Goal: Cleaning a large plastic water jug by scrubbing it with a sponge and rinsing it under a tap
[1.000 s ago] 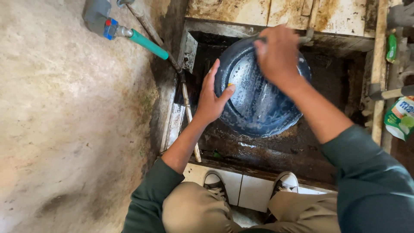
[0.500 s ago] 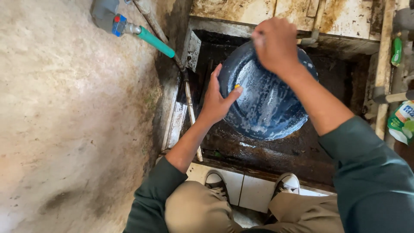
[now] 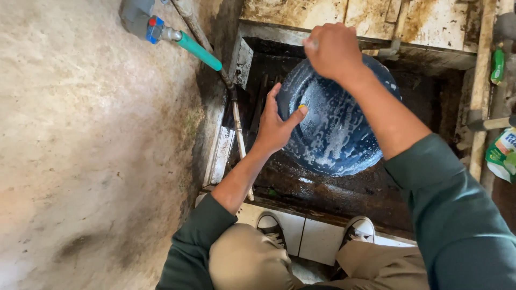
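Note:
A large round dark-blue pan (image 3: 336,129), wet and streaked with soap foam, is tilted on edge in a dark grimy floor basin (image 3: 344,193). My left hand (image 3: 277,121) presses flat against the pan's left rim, thumb on its face. At the pan's top edge, my right hand (image 3: 333,51) is closed in a fist around something small that I cannot make out.
A teal hose on a tap with a blue and red handle (image 3: 177,37) juts from the stained wall at upper left. A thin pipe (image 3: 239,134) runs down the basin's left side. A green bottle (image 3: 497,64) and a green bag (image 3: 502,153) sit at right. My shoes (image 3: 317,231) stand on white tiles.
My right hand has slid a little along the pan's top rim. My left hand has stayed braced against the pan's left edge, and the view has shifted slightly.

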